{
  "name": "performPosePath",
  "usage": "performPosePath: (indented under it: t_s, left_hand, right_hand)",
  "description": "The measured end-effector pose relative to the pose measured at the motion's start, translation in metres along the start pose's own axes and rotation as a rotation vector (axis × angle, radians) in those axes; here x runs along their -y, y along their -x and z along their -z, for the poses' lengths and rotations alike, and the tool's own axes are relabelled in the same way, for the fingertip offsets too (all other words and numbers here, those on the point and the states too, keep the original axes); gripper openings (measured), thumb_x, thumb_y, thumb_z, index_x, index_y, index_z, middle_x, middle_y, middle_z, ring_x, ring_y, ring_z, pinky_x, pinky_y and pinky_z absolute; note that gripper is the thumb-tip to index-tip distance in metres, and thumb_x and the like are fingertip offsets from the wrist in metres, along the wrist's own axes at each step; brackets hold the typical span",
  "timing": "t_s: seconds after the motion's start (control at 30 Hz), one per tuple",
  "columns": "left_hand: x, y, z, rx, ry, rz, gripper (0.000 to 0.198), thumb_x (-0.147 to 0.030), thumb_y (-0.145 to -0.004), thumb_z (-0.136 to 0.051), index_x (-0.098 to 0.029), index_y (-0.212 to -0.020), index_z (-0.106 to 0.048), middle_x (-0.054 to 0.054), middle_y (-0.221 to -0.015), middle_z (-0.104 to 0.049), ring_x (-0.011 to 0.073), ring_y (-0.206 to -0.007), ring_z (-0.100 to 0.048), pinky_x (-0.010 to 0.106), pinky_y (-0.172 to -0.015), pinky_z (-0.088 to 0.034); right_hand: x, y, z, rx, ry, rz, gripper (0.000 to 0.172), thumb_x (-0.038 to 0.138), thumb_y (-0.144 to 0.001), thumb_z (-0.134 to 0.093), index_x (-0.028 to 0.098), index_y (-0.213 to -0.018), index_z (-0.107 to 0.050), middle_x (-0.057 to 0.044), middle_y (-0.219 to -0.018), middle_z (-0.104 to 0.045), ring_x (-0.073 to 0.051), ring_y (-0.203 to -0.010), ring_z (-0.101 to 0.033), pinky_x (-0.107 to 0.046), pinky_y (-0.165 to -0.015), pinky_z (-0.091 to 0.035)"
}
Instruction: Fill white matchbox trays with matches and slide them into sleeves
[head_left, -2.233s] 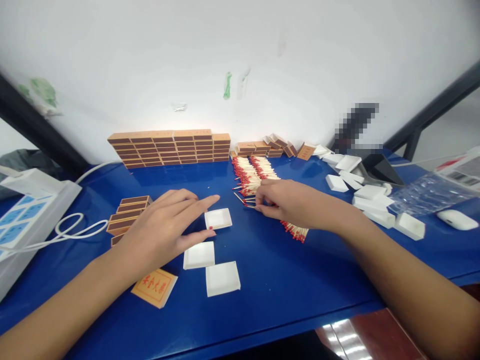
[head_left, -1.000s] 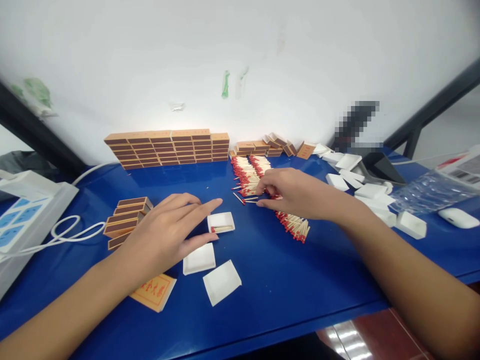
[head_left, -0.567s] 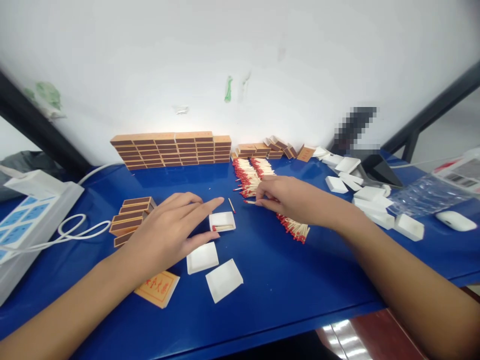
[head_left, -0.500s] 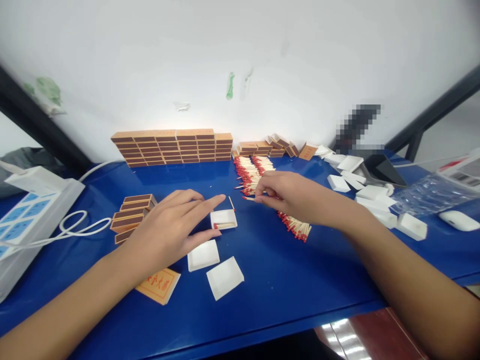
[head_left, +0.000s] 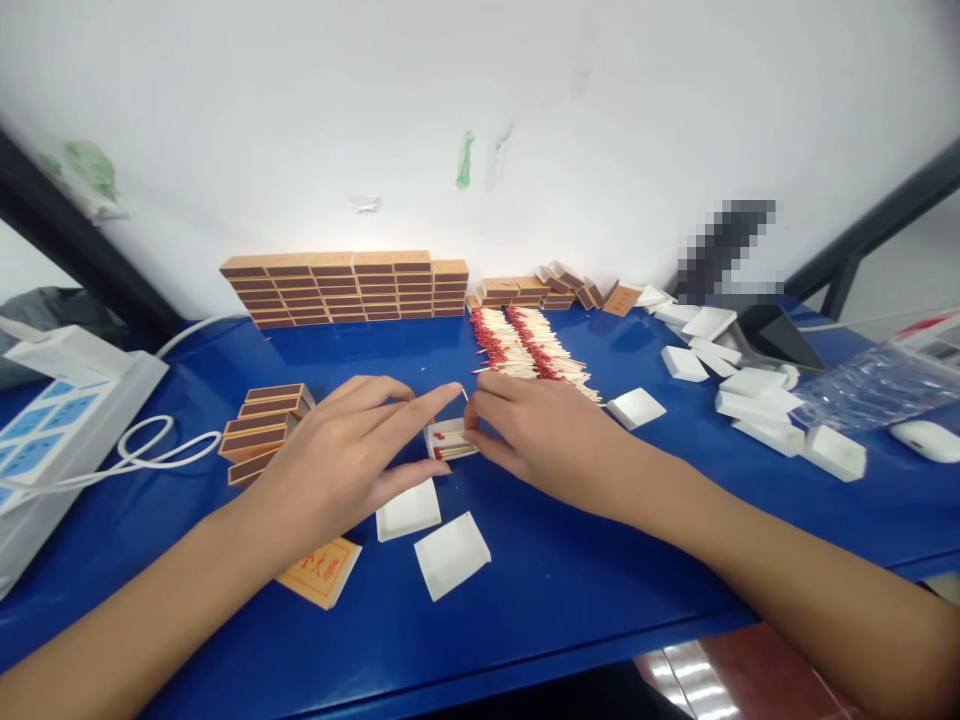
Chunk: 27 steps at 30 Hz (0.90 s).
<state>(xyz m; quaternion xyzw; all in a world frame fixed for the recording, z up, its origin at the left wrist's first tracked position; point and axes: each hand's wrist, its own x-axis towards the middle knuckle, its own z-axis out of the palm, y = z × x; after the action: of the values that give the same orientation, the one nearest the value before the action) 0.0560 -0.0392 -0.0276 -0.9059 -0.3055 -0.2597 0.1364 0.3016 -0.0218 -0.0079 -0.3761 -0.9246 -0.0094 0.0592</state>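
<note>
A small white matchbox tray [head_left: 448,434] lies on the blue table [head_left: 570,570] with a few red-tipped matches in it. My left hand [head_left: 337,455] lies flat beside it, index finger stretched along the far side and thumb at the near side. My right hand [head_left: 529,432] is at the tray's right edge, fingers bent and pressed together on matches over the tray. The pile of red-tipped matches [head_left: 529,348] lies just behind my right hand.
Two empty white trays [head_left: 409,508] [head_left: 452,555] and a flat orange sleeve [head_left: 319,570] lie near me. Brown matchboxes are stacked along the wall [head_left: 352,290] and at the left [head_left: 266,430]. More white trays [head_left: 750,400], a plastic bag [head_left: 862,385] and a power strip [head_left: 60,400] sit at the sides.
My right hand has left the match pile and moved left to the tray. The tray, empty at first, now holds matches. My left hand has stayed beside the tray.
</note>
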Motion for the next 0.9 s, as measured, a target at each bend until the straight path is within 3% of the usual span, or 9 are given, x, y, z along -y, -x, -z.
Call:
performPosePath:
  t_s: [0.23, 0.4, 0.5, 0.63, 0.77, 0.9]
  left_hand:
    - [0.0, 0.0, -0.001, 0.009, 0.012, 0.015, 0.059, -0.043, -0.099, -0.072, -0.017, -0.149, -0.053, 0.011, -0.107, -0.074, 0.0257, -0.103, -0.071, 0.041, -0.092, -0.06]
    - [0.002, 0.001, -0.001, 0.01, -0.004, 0.006, 0.056, -0.045, -0.101, -0.068, -0.017, -0.148, -0.054, 0.009, -0.103, -0.075, 0.0256, -0.102, -0.072, 0.041, -0.091, -0.06]
    - [0.002, 0.001, -0.002, 0.013, -0.017, 0.002, 0.056, -0.043, -0.1, -0.07, -0.016, -0.147, -0.055, 0.009, -0.103, -0.075, 0.0259, -0.102, -0.071, 0.041, -0.091, -0.059]
    - [0.004, 0.002, -0.002, 0.023, -0.024, 0.015, 0.056, -0.043, -0.099, -0.071, -0.015, -0.146, -0.057, 0.011, -0.105, -0.074, 0.0271, -0.102, -0.071, 0.042, -0.091, -0.059]
    - [0.007, 0.003, -0.003, 0.054, 0.004, 0.049, 0.057, -0.043, -0.1, -0.07, -0.015, -0.148, -0.056, 0.011, -0.105, -0.076, 0.0282, -0.102, -0.071, 0.043, -0.09, -0.058]
    - [0.008, 0.004, -0.002, 0.069, 0.022, 0.068, 0.058, -0.047, -0.101, -0.068, -0.017, -0.15, -0.055, 0.01, -0.104, -0.077, 0.0278, -0.103, -0.07, 0.043, -0.09, -0.058]
  right_hand:
    - [0.002, 0.0, -0.002, -0.029, -0.03, 0.002, 0.019, 0.024, -0.107, -0.056, 0.014, -0.103, -0.072, -0.009, -0.102, -0.068, -0.018, -0.079, -0.064, -0.032, -0.065, -0.038]
    - [-0.017, 0.002, 0.0, -0.149, -0.245, -0.059, 0.011, 0.027, -0.101, -0.066, 0.019, -0.095, -0.071, -0.004, -0.094, -0.068, -0.018, -0.08, -0.062, -0.03, -0.07, -0.041]
    - [-0.032, 0.0, -0.005, -0.201, -0.234, -0.071, 0.014, 0.019, -0.103, -0.058, 0.019, -0.108, -0.071, -0.007, -0.102, -0.067, -0.019, -0.087, -0.063, -0.03, -0.074, -0.042]
    - [-0.042, -0.005, -0.016, -0.089, -0.157, 0.01, 0.03, 0.013, -0.104, -0.053, 0.022, -0.128, -0.069, -0.008, -0.11, -0.06, -0.018, -0.085, -0.059, -0.028, -0.07, -0.04]
    - [-0.043, -0.008, -0.017, 0.002, -0.139, -0.008, 0.017, 0.017, -0.106, -0.054, 0.018, -0.11, -0.07, -0.008, -0.108, -0.059, -0.018, -0.086, -0.059, -0.028, -0.072, -0.04]
    - [-0.045, -0.001, -0.007, 0.116, -0.163, -0.067, 0.015, 0.019, -0.107, -0.052, 0.017, -0.101, -0.066, -0.01, -0.11, -0.063, -0.019, -0.088, -0.063, -0.03, -0.075, -0.043]
